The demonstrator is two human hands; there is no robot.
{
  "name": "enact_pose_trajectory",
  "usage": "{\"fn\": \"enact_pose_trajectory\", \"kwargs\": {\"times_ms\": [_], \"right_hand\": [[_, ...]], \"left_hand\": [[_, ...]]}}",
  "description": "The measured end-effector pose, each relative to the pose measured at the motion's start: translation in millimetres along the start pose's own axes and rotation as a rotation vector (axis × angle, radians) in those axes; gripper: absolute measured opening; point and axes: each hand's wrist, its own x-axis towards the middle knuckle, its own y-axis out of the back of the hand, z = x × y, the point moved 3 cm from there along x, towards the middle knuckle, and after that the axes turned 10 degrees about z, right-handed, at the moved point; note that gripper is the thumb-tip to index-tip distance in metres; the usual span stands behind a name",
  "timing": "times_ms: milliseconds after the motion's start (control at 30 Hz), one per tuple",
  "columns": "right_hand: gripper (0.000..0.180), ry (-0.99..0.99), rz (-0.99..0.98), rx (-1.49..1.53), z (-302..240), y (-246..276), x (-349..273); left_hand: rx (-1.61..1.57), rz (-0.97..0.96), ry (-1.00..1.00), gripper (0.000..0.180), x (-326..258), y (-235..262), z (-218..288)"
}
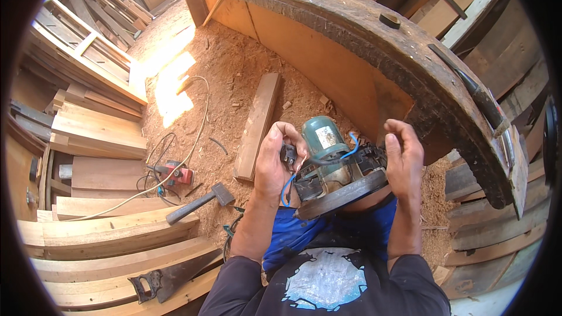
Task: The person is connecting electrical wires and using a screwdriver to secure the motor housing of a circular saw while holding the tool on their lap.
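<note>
Head view: router (333, 169) tilted, motor pointing up-left, between both hands.

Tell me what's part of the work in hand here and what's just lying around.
In hand:
router, gripped by left hand
blue wire
right hand, at the router's edge

Lying about:
hammer
handsaw
red tool on the sawdust
loose plank
</note>
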Motion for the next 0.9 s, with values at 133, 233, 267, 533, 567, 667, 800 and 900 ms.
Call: {"fn": "enact_pose_trajectory", "kwargs": {"times_ms": [133, 233, 267, 533, 567, 667, 800, 900], "right_hand": [[0.015, 0.081, -0.017, 0.023, -61, 4, -14], [0.012, 0.195, -0.313, 0.136, -77, -20, -21], [0.016, 0.178, -0.388, 0.103, -79, -27, -19], [0.025, 0.156, -0.022, -0.022, -46, -6, 23], [0.025, 0.026, -0.111, -0.078, -31, -1, 30], [0.026, -0.153, -0.325, -0.055, 9, -7, 31], [0.028, -0.31, -0.487, 0.211, 20, -33, 14], [0.033, -0.339, -0.418, 0.459, 21, -45, 7]], "left_hand": [[0.084, 0.062, -0.075, 0.039, -6, 0, 2], [0.074, 0.096, -0.106, 0.039, -7, -3, 3], [0.043, 0.11, -0.112, 0.039, -8, -5, 4], [0.051, 0.042, -0.11, 0.039, -9, -5, 0], [0.075, 0.024, -0.128, 0.039, -9, -5, 1], [0.094, 0.021, -0.135, 0.04, -9, -4, 0], [0.113, 0.013, -0.133, 0.041, -9, -2, -2], [0.157, 0.007, -0.132, 0.042, -10, -1, -2]]}}
